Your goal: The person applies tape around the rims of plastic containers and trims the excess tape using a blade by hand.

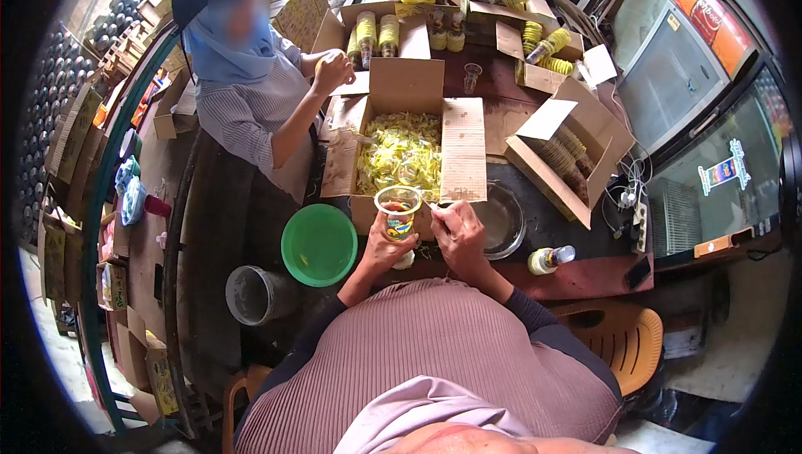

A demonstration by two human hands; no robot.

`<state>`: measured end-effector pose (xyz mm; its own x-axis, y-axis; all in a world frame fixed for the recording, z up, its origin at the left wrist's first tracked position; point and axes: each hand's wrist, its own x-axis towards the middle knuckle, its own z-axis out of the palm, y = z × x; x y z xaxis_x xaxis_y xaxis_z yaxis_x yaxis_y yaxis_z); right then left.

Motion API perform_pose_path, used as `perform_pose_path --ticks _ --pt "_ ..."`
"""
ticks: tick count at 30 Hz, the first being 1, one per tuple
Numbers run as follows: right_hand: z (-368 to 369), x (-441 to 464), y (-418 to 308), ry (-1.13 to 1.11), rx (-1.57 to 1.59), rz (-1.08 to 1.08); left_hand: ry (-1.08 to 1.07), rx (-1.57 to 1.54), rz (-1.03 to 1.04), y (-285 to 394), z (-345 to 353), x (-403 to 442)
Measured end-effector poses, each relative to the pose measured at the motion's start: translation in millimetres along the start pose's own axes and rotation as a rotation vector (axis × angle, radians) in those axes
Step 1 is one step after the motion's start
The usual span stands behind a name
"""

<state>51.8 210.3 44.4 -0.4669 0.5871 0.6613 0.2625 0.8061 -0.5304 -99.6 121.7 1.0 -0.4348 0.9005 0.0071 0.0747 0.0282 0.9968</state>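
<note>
My left hand [389, 245] is wrapped round a clear plastic cup [401, 222] with a printed yellow, green and blue label; something reddish-brown shows inside it. Just right of the cup, my right hand [459, 233] is closed in a pinch at a small pale piece near the rim, too small to name. Directly beyond both hands stands an open cardboard box [407, 82], filled with small yellow-and-clear wrapped packets [401, 149].
A green basin [319, 245] and a grey bucket [251, 295] stand to the left. At the right are a round metal-rimmed basin [505, 222], a cup stack [550, 260] and a box of stacked cups [568, 153]. Across the table a co-worker [259, 111] stands.
</note>
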Motion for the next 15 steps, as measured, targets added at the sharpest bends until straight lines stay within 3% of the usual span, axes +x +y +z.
perform_pose_path --ticks 10,12,15 --pt "14.2 -0.2 12.9 -0.089 -0.094 -0.011 -0.004 -0.084 -0.101 -20.1 -5.6 5.4" --pt "17.9 -1.9 21.7 -0.1 -0.078 0.041 -0.05 0.033 0.064 -15.6 -10.1 8.6" --pt "17.2 -3.2 26.1 -0.118 -0.025 0.054 -0.072 0.128 0.071 -1.9 -17.0 13.0"
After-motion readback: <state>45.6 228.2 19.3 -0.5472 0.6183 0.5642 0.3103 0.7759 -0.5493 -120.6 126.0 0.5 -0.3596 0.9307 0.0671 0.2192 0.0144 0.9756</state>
